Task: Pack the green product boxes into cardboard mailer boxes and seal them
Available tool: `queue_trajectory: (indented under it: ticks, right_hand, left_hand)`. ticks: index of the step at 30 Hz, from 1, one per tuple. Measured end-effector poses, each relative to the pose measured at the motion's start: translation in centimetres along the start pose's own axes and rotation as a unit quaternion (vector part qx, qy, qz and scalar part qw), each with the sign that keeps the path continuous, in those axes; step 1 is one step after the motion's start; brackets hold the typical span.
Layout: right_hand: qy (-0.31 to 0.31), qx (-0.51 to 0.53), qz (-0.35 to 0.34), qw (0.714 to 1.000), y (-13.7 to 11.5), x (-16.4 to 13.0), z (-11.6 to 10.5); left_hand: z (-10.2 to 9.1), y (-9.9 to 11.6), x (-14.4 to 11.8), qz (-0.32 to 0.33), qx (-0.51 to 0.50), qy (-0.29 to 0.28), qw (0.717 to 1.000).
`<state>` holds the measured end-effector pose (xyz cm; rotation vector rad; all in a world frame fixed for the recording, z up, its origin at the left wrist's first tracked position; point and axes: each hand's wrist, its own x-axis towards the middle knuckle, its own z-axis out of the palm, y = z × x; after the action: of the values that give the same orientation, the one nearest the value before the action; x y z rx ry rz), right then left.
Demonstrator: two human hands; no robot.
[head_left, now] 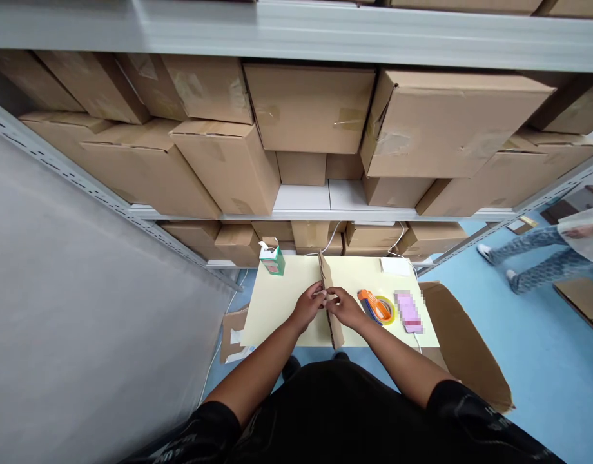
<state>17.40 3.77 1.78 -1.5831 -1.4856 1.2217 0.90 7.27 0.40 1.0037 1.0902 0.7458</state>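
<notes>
A narrow piece of brown cardboard (335, 330) stands on edge over the pale yellow table (281, 322), running from front to back. From its left side my left hand (308, 305) pinches it near the middle, thumb and fingers closed. My right hand (343, 307) grips the same piece from the right, its fingertips meeting those of the left. Whether something small sits between the fingertips, I cannot make out. Right of my right hand lie an orange and blue tape dispenser (374, 306) and a yellow roll of tape (387, 310).
A green and white carton (272, 259) stands at the table's back left. To the right lie a pink phone (408, 312) with a cable and a white box (396, 266). Shelves (296, 214) with cardboard boxes rise behind. A large open carton (463, 341) flanks the table; another person (543, 251) stands far right.
</notes>
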Motion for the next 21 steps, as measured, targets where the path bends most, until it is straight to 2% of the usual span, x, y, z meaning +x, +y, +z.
queue_trajectory:
  ticks: [7,10,13,17,21]
  right_hand:
    - [0.044,0.119,0.068,0.99,0.7,-0.1,-0.6]
    - [0.07,0.12,0.094,0.986,0.8,-0.3,-1.2]
    - [0.117,0.052,0.086,0.988,1.0,-0.5,-2.1]
    - [0.152,-0.091,0.054,0.983,0.2,-0.8,-3.1]
    - [0.152,-0.165,0.049,0.973,-0.9,-0.8,-3.8]
  left_hand:
    - [1.3,0.9,0.9,-0.009,0.039,-0.011,0.999]
    - [1.7,1.2,1.2,0.006,0.087,-0.009,0.996]
    - [2.2,1.8,1.5,0.038,0.165,0.024,0.985]
    - [3.4,3.1,1.8,0.067,0.277,0.084,0.955]
    - [4.6,4.4,2.3,0.106,0.353,0.075,0.926]
